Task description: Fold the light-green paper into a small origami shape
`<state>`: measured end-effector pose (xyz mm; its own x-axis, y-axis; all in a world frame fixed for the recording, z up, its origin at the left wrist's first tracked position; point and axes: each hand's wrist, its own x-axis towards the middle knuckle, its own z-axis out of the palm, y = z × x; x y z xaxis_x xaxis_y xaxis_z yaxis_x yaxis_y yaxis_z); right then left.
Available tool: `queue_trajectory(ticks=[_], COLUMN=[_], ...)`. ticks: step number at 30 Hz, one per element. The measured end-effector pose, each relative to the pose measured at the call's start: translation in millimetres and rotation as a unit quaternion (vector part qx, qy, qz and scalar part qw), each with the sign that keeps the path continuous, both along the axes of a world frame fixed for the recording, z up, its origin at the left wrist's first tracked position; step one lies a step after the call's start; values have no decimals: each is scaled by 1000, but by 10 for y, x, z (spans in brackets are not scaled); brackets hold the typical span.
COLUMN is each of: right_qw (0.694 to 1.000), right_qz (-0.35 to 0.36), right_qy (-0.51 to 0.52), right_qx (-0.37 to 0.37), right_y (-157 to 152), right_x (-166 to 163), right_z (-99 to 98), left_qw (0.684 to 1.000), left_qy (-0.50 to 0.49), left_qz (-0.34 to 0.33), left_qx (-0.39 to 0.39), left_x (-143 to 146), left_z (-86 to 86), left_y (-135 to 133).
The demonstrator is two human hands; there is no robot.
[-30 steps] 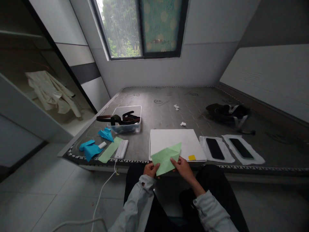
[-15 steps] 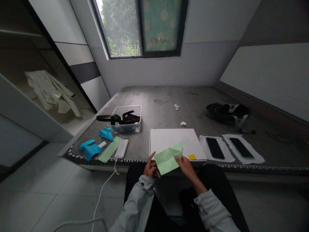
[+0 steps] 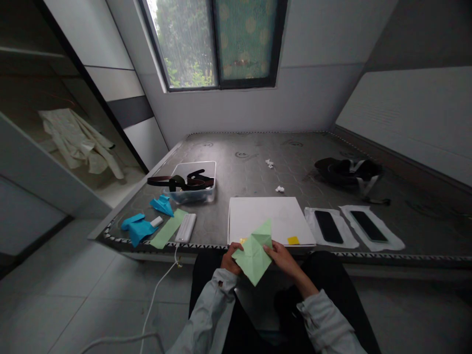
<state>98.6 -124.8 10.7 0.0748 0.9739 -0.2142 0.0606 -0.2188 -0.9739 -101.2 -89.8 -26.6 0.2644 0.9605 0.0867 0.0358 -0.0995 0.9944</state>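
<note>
A sheet of light green paper (image 3: 255,258), creased and partly folded, is held up over my lap, tilted with one corner pointing down. My left hand (image 3: 232,259) pinches its left corner. At its right edge my right hand (image 3: 282,256) grips the paper between thumb and fingers. Behind the paper lies a flat white box (image 3: 263,211) near the front edge of the bed, with a yellow sticky note (image 3: 293,240) on its front right. The paper's upper tip overlaps the box in view, and some fingers are hidden behind the sheet.
To the left lie a white power strip (image 3: 186,227), a green paper strip (image 3: 166,231), folded blue paper (image 3: 139,230) and a clear bin (image 3: 195,195) with belts. On the right are two phones (image 3: 328,226) on white wrappings and a black cap-like item (image 3: 346,172).
The green paper has been turned so a corner points down. My left hand has closed on its left corner, where its fingers were apart before. My right hand keeps its grip.
</note>
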Motion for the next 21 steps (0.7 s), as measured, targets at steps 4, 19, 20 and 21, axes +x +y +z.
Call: queue_trajectory(ticks=[4, 19, 20, 21], right_qw=[1000, 998, 998, 997], right_qz=[12, 14, 18, 21], right_qy=[-2, 46, 53, 59], right_qx=[1, -38, -38, -36], right_y=[-7, -25, -31, -38], right_x=[14, 9, -11, -31], right_z=[10, 67, 93, 118], left_qw=[998, 992, 992, 993], left_qy=[-7, -46, -39, -32], left_qz=[-70, 26, 33, 39], left_qx=[1, -117, -115, -111], left_x=[-19, 20, 20, 20], left_z=[-52, 48, 46, 44], left_y=[16, 6, 11, 16])
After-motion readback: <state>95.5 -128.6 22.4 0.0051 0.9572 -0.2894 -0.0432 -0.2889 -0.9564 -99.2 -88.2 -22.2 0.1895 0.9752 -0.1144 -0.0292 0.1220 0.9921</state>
